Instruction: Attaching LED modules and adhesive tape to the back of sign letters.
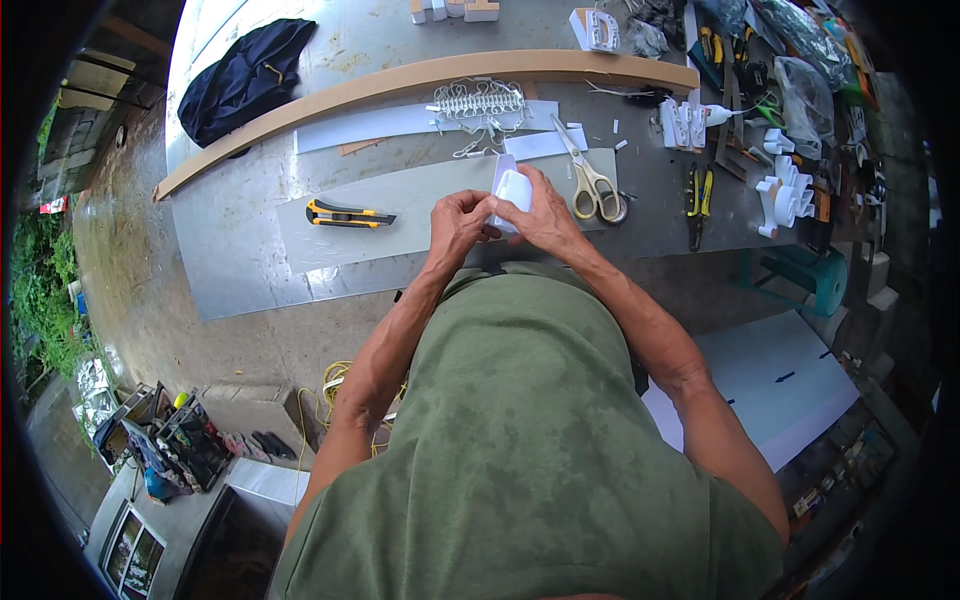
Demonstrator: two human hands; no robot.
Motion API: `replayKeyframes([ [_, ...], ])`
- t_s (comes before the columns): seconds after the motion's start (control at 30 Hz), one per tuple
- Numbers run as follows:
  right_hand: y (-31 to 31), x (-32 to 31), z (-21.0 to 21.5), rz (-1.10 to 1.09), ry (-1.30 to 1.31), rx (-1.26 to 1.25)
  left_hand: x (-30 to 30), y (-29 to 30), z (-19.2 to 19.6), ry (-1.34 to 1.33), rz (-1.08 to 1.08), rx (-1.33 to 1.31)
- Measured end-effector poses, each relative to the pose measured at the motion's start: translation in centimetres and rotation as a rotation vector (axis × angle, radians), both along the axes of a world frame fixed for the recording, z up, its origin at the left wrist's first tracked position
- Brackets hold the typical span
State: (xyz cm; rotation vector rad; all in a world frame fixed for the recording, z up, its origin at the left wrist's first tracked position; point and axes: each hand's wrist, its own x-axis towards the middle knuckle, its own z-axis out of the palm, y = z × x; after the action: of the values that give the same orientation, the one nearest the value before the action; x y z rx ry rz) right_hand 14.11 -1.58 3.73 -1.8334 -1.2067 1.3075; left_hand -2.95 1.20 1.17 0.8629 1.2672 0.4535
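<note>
Near the table's front edge, both hands are closed on a small rounded white piece (513, 196), perhaps a plastic part. My right hand (546, 212) grips its right side, with the thumb across its lower part. My left hand (462, 222) pinches at its lower left edge. A pale lilac strip (502, 168) stands up beside the piece; whether it is joined on is unclear. Left of my hands lies a yellow and black box cutter (349, 214) on a grey sheet (400, 237). Scissors with beige handles (590, 180) rest just right of my right hand, beside a roll of tape (617, 210).
A long brown strip (420, 78) crosses the metal table behind a tangle of white wired modules (480, 103). Dark cloth (247, 80) lies far left. At right are pliers (696, 205), cut white shapes (785, 195) and cluttered tools; a green stool (815, 275) stands below.
</note>
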Motion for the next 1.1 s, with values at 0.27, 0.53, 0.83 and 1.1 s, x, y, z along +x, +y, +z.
replayKeyframes([
  [0.27, 1.1, 2.6, 1.7, 0.064, 0.043, -0.249, -2.1, -0.1, -0.7, 0.107, 0.003, -0.030],
  [0.53, -1.8, 3.7, -1.4, 0.246, -0.735, 0.226, -3.1, -0.8, -0.2, 0.328, -0.053, 0.081],
  [0.83, -3.1, 2.9, -1.7, 0.318, -0.749, 0.293, -2.9, -1.5, -0.9, 0.739, -0.294, 0.473],
  [1.1, -1.8, 3.4, -1.9, 0.218, -0.793, 0.421, -3.4, -1.6, -0.2, 0.501, -0.320, 0.672],
])
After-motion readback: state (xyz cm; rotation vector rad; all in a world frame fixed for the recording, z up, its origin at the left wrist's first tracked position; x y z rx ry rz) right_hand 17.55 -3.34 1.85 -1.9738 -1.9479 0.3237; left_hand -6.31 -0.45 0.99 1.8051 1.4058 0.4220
